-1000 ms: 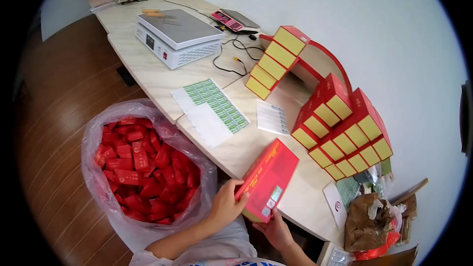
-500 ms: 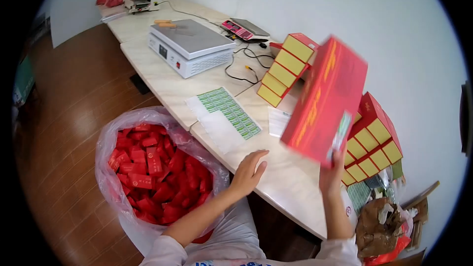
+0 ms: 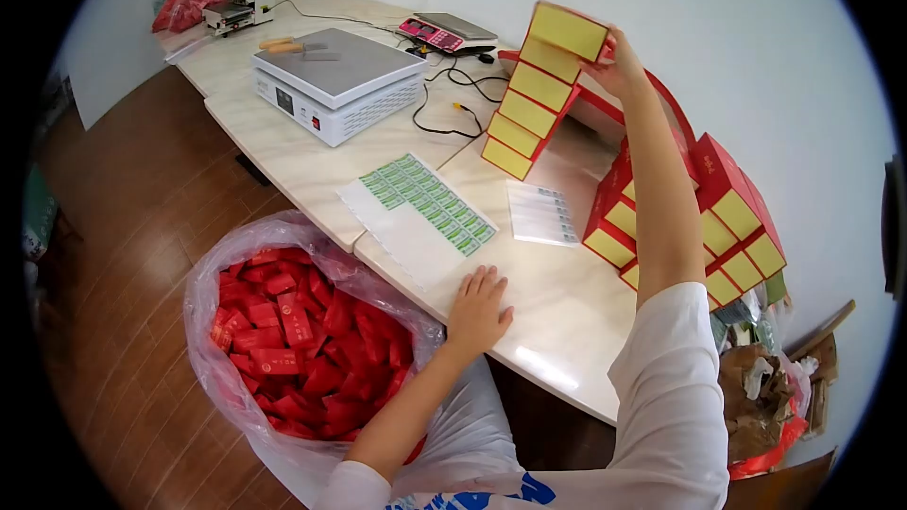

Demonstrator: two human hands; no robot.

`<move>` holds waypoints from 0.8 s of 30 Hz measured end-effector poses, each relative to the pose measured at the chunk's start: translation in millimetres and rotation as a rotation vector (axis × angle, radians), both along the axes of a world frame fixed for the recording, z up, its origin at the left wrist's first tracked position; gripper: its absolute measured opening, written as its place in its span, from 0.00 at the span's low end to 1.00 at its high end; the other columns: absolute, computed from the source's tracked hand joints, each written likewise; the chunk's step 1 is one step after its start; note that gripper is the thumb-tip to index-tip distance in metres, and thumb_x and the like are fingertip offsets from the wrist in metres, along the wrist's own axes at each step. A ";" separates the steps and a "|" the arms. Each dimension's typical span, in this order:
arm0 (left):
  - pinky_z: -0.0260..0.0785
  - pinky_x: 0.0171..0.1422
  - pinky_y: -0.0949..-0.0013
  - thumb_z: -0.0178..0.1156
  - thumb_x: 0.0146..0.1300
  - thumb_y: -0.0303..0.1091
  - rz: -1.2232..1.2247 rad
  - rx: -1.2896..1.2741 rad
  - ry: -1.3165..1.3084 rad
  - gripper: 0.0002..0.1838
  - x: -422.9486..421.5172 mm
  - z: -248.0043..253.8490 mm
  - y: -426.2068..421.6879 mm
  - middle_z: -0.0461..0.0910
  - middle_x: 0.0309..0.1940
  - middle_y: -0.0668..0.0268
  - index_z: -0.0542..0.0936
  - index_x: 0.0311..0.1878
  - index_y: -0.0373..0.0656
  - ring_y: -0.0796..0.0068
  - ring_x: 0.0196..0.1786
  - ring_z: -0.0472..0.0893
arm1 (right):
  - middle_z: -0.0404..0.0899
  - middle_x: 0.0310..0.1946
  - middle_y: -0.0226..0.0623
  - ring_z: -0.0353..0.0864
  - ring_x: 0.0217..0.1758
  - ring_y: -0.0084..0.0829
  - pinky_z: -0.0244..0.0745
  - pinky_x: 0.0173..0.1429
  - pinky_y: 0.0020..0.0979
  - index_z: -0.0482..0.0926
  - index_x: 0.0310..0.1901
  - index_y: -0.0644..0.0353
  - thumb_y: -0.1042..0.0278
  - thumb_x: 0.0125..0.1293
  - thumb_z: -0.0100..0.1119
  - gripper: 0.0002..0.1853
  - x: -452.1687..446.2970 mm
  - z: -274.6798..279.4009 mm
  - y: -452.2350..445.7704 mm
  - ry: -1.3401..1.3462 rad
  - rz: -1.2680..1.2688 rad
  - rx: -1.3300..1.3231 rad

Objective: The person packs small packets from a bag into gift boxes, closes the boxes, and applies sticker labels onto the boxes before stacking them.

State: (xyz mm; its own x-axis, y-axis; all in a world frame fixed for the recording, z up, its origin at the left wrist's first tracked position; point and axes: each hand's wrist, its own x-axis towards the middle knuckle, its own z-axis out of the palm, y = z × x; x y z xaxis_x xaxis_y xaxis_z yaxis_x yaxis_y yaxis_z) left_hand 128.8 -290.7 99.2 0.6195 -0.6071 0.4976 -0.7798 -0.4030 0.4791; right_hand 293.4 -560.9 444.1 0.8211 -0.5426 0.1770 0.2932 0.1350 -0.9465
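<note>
My right hand [image 3: 616, 61] reaches to the back and grips the right side of a red gift box [image 3: 569, 30] with a yellow end. That box sits at the top of a leaning stack of similar boxes [image 3: 524, 113]. My left hand [image 3: 479, 310] rests palm down on the table's front edge, fingers stretched out and holding nothing. Just beyond it lies a sheet of green labels [image 3: 430, 203], partly peeled to bare white backing. A second, whiter sheet [image 3: 540, 212] with a few labels lies to its right.
More red boxes [image 3: 727, 194] are piled at the right, partly behind my forearm. A plastic-lined bag of red packets [image 3: 312, 340] stands by my left arm. On the table are a heating plate [image 3: 340, 85], a pink-fronted scale [image 3: 430, 34], cables and a small machine [image 3: 241, 5].
My right hand has carried the red box away and back, turned it, and brought it onto the top of the leaning stack. My left hand has flattened onto the table edge.
</note>
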 end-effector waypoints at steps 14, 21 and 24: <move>0.49 0.76 0.54 0.57 0.60 0.43 0.023 0.060 0.070 0.27 1.4 9.9 -2.7 0.66 0.66 0.54 0.73 0.62 0.41 0.55 0.72 0.61 | 0.76 0.58 0.48 0.73 0.63 0.45 0.66 0.65 0.37 0.73 0.61 0.61 0.42 0.62 0.56 0.34 67.4 -49.4 -66.5 0.150 -0.607 -0.816; 0.50 0.75 0.53 0.58 0.58 0.41 0.021 0.032 0.094 0.27 2.1 12.7 -4.3 0.66 0.66 0.54 0.73 0.61 0.41 0.53 0.70 0.63 | 0.73 0.58 0.56 0.71 0.62 0.56 0.68 0.63 0.51 0.70 0.61 0.63 0.34 0.62 0.47 0.39 -0.2 -58.2 -182.4 0.323 -1.099 -1.145; 0.50 0.75 0.53 0.59 0.58 0.40 0.025 0.058 0.099 0.27 2.3 14.4 -4.7 0.67 0.66 0.54 0.73 0.61 0.41 0.53 0.71 0.63 | 0.65 0.64 0.58 0.64 0.67 0.56 0.58 0.68 0.54 0.67 0.65 0.61 0.24 0.54 0.50 0.50 -79.5 -54.5 -199.4 0.969 -1.084 -1.112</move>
State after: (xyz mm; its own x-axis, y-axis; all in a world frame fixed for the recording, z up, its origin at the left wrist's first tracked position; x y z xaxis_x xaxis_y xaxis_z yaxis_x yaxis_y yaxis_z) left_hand 131.1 -295.4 113.6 0.6790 -0.6172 0.3976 -0.7193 -0.4508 0.5286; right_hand 213.9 -760.3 389.6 0.2496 -0.8194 0.5160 -0.8285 -0.4565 -0.3243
